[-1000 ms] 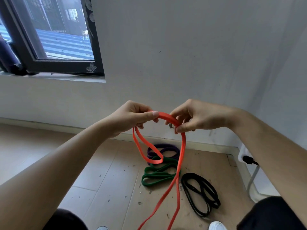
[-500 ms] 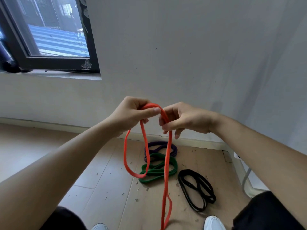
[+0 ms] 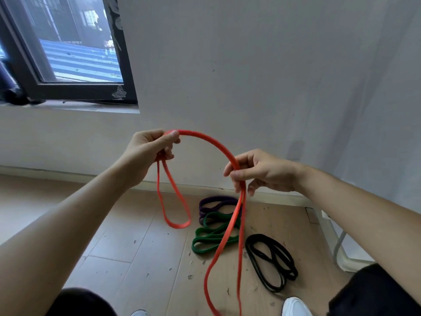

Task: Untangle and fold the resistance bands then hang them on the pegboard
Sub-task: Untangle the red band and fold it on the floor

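Note:
I hold an orange resistance band [image 3: 205, 139] up in front of the wall with both hands. My left hand [image 3: 150, 149] pinches one fold of it, and a short loop hangs below that hand. My right hand [image 3: 262, 172] grips the band lower and to the right, with a long double strand dropping past my knees. The band arches between the two hands. On the floor lie a purple band [image 3: 216, 200], a green band [image 3: 211, 238] and a black band [image 3: 271, 261]. No pegboard is in view.
A grey wall stands close ahead, with a dark-framed window [image 3: 75, 87] at the upper left. The wooden floor [image 3: 127, 258] carries small bits of debris. A white pipe or frame [image 3: 341, 249] runs along the right. My white shoes [image 3: 295, 306] show at the bottom.
My hands have moved apart: the left rose and went left, the right dropped to the right. The orange band now arches between them instead of being bunched together.

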Action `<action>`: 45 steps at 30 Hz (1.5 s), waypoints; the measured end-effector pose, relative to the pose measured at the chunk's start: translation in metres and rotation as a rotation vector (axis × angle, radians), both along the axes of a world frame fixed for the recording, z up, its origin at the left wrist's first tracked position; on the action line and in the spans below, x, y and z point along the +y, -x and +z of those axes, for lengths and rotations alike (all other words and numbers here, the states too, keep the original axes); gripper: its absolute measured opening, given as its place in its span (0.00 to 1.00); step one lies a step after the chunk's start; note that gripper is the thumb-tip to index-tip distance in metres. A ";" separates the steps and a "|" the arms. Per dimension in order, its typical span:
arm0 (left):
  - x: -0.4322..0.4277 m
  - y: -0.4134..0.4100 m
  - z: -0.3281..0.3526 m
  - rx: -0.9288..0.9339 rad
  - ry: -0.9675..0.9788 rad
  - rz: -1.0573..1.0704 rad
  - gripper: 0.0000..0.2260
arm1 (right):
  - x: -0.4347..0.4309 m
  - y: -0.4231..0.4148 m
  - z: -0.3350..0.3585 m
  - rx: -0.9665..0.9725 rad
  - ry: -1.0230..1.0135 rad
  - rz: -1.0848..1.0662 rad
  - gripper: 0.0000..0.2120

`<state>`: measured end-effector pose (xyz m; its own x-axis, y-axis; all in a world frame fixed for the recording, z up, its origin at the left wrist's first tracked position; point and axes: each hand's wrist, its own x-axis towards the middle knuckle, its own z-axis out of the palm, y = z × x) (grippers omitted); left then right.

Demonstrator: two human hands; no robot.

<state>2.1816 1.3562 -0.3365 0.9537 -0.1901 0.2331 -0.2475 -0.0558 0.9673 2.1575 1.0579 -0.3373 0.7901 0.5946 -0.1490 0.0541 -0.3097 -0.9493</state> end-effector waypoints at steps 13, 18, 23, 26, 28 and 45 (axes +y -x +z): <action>-0.053 0.021 0.007 -0.079 -0.333 -0.285 0.16 | 0.013 0.006 0.010 -0.057 -0.057 0.049 0.08; -0.049 0.015 0.005 -0.096 -0.060 -0.096 0.14 | 0.009 0.000 0.003 -0.033 -0.061 -0.023 0.11; -0.034 0.006 0.001 -0.043 0.100 -0.006 0.15 | 0.000 -0.006 -0.003 0.076 -0.045 -0.003 0.14; -0.023 0.004 -0.005 -0.041 0.015 0.028 0.14 | -0.003 -0.006 -0.001 0.087 -0.058 -0.010 0.15; -0.019 0.004 -0.008 -0.039 -0.006 0.047 0.13 | -0.005 -0.005 0.001 0.010 0.010 -0.031 0.13; -0.031 0.017 -0.003 -0.050 -0.307 -0.284 0.14 | 0.007 0.012 0.015 -0.228 0.088 -0.096 0.08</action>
<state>2.1645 1.3256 -0.3392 0.8426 -0.5114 0.1690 -0.3406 -0.2627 0.9028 2.1460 1.0648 -0.3224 0.8614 0.5079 -0.0091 0.2295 -0.4050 -0.8850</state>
